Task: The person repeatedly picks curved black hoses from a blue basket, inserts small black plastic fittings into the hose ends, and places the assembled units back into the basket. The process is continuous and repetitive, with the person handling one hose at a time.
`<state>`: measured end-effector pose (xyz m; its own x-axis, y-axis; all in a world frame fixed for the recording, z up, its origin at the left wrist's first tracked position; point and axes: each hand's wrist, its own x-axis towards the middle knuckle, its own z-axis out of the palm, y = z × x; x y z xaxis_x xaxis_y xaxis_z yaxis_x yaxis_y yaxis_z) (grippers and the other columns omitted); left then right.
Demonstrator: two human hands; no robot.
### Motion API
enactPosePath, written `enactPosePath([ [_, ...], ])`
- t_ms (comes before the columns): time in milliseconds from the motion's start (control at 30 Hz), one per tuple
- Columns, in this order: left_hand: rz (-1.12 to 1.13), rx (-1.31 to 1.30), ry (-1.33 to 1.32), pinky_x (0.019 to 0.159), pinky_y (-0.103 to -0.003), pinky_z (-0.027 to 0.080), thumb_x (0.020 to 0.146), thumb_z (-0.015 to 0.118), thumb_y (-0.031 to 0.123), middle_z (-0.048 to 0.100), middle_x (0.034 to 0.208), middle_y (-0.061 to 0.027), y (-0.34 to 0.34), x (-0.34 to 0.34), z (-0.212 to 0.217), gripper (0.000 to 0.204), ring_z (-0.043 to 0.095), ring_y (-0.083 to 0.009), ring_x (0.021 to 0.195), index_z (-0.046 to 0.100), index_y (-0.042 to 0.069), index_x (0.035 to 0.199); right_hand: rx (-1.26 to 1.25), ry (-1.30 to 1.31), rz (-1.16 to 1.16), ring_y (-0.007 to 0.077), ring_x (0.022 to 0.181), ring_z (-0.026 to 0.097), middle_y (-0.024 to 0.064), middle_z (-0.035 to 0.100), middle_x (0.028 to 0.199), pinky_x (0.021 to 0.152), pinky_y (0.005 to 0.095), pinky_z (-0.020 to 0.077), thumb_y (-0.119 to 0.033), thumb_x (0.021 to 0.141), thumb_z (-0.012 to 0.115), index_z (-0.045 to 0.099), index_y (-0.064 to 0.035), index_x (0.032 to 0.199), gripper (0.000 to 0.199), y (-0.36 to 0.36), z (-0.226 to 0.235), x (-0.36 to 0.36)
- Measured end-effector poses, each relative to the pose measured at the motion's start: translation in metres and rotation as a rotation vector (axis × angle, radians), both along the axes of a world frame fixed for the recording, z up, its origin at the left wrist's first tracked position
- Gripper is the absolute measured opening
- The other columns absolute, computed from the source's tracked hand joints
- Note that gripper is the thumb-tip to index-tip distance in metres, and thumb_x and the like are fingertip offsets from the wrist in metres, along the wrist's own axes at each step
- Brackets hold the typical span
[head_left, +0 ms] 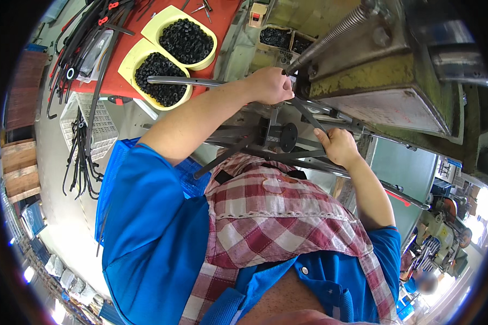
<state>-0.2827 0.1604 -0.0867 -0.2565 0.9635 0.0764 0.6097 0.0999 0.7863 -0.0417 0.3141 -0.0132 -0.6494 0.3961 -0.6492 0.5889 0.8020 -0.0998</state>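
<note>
Left hand [272, 85], fingers curled, contents unclear, risks pinch if machine [363, 89] at two o'clock moves; right hand [339, 147] grips dark bar [308, 115]

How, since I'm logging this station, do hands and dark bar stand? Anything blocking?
Right hand: grip on dark bar. Left hand: curled near bar's upper end, hold unclear. Bar slanting between them. Machine close beside left hand, nothing plainly blocking.

Red table [226, 19]: two yellow bins [130, 60] are set side by side.
Far end: small metal tools [207, 7] are laid beyond the bins.
</note>
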Motion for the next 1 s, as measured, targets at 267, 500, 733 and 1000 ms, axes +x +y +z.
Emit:
enactPosePath([
  [267,0.232,-0.310,0.304,0.083,-0.045,0.057,0.081,0.061,0.011,0.071,0.103,-0.0232,0.079,-0.066,0.004,0.020,0.070,-0.0366,0.099,0.074,-0.001,0.090,0.103,0.141,0.004,0.0464,0.089,0.065,0.0301,0.066,0.086,0.081,0.0518,0.0515,-0.063,0.097,0.045,0.071,0.0019,0.082,0.072,-0.010,0.013,0.015],
  [500,0.566,-0.248,0.410,0.086,-0.049,0.054,0.091,0.045,0.011,0.070,0.105,-0.0233,0.089,-0.077,-0.089,0.028,0.068,-0.0377,0.101,0.071,0.000,0.095,0.010,-0.150,0.033,0.0365,0.128,0.052,0.0167,0.063,0.128,0.111,0.0455,0.0341,-0.067,0.099,0.033,0.055,-0.0016,0.131,0.076,-0.016,0.027,0.025],
  [733,0.612,-0.301,0.483,0.075,-0.044,0.058,0.087,0.052,0.011,0.073,0.097,-0.0158,0.072,-0.042,-0.059,0.024,0.071,-0.0335,0.092,0.075,0.007,0.088,0.000,0.086,-0.021,0.0479,0.079,0.064,0.0299,0.063,0.071,0.075,0.0520,0.0509,-0.058,0.099,0.046,0.065,0.0053,0.069,0.072,-0.032,0.020,0.063],
  [1000,0.422,-0.450,0.413,0.086,-0.047,0.056,0.088,0.053,0.007,0.069,0.114,-0.0199,0.069,-0.048,-0.056,0.023,0.068,-0.0382,0.101,0.072,0.002,0.100,0.052,0.237,-0.019,0.0451,0.073,0.065,0.0254,0.063,0.067,0.071,0.0512,0.0519,-0.055,0.097,0.050,0.068,-0.0015,0.070,0.062,-0.044,0.034,0.083],
])
